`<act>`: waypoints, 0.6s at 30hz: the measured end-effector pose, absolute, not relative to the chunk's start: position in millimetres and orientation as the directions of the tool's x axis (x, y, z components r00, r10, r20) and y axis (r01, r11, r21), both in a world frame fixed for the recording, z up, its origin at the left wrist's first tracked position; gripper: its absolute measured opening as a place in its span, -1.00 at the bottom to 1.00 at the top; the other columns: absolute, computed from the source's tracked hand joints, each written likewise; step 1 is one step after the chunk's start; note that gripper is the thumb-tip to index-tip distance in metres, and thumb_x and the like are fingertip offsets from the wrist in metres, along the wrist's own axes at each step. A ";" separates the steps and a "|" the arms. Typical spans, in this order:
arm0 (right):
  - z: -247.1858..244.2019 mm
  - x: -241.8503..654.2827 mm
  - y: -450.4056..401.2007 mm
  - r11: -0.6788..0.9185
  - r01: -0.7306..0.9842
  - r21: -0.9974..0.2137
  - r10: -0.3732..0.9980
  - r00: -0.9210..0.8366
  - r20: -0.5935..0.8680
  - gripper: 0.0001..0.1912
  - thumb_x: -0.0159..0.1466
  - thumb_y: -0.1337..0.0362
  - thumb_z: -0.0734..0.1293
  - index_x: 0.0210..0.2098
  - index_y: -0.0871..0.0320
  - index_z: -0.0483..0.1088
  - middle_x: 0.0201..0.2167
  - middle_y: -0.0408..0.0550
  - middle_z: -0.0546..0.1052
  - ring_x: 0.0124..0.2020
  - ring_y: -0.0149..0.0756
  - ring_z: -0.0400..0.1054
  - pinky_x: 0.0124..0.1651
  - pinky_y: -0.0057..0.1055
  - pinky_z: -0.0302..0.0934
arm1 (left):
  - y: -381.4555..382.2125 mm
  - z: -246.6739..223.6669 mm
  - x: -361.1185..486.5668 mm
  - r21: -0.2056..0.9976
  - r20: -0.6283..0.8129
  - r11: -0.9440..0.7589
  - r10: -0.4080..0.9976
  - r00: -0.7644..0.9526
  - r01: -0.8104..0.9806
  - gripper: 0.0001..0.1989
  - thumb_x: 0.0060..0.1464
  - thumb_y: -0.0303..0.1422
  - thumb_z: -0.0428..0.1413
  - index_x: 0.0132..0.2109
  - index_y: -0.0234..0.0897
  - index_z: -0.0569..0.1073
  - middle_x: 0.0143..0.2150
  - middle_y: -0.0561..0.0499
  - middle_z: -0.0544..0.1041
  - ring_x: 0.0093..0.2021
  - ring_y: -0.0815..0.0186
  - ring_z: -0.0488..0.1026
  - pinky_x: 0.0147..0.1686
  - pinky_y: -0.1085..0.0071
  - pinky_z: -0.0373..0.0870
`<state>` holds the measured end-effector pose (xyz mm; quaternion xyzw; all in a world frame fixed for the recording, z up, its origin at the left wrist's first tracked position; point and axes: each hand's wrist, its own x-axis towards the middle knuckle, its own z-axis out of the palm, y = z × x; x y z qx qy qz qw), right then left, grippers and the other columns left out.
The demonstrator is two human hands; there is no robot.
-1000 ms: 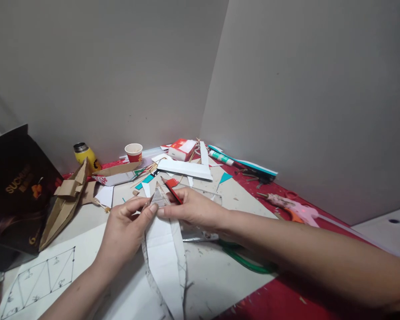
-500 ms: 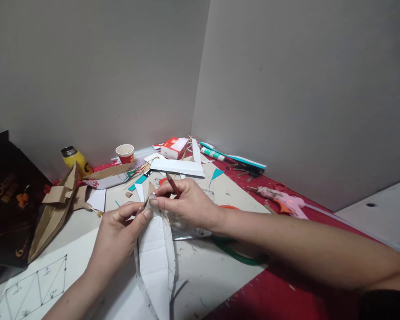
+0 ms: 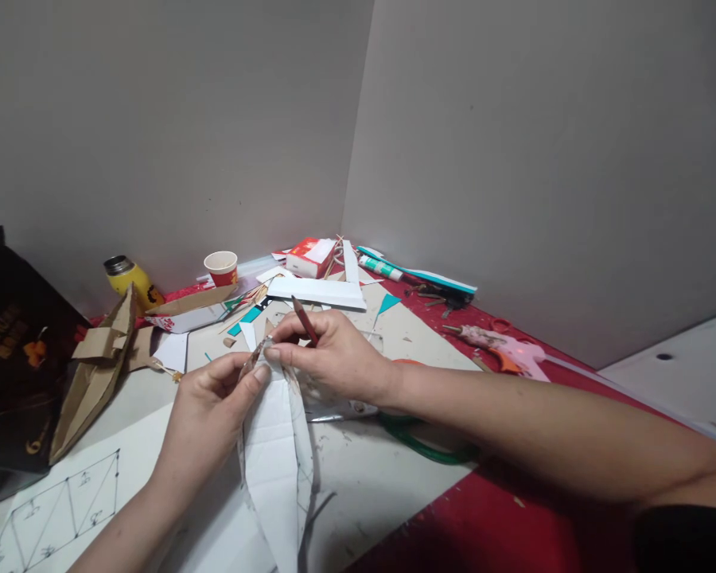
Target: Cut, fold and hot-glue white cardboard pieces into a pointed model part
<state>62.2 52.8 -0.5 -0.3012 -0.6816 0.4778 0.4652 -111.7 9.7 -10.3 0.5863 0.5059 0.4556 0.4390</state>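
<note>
A long white folded paper model (image 3: 271,450), shaped like a narrow boat with creases across it, stands tilted up from the table. My left hand (image 3: 218,402) pinches its far tip from the left side. At the same tip, the thumb and fingertips of my right hand (image 3: 334,354) press the paper from the right. A dark red pencil (image 3: 304,320) is tucked in my right hand and points up and away. What lies between the fingertips at the tip is too small to make out.
Left are a cardboard boat (image 3: 99,370), a black box (image 3: 17,366), a yellow bottle (image 3: 132,282) and a drawn sheet (image 3: 65,509). Behind stand a paper cup (image 3: 220,269) and white strips (image 3: 316,292). Right are a pink glue gun (image 3: 501,348) and a green scissor handle (image 3: 429,447).
Both hands keep their grip on the paper tip, with the fingers shifting only slightly. The pencil has tipped a little, and the whole view has moved a small amount.
</note>
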 end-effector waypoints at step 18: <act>-0.9 65.5 14.3 -0.022 0.135 -0.991 0.839 -0.536 -0.092 -0.72 0.25 0.11 0.31 -0.38 0.24 0.39 -0.56 -0.18 0.40 -0.54 -0.46 0.28 -0.46 -0.52 0.17 | 20.0 1.1 -127.2 0.886 0.456 -0.359 0.785 -0.419 0.293 -0.82 0.03 -0.27 0.24 -0.21 -0.21 0.61 -0.34 0.08 0.59 -0.40 0.38 0.41 -0.39 0.51 0.35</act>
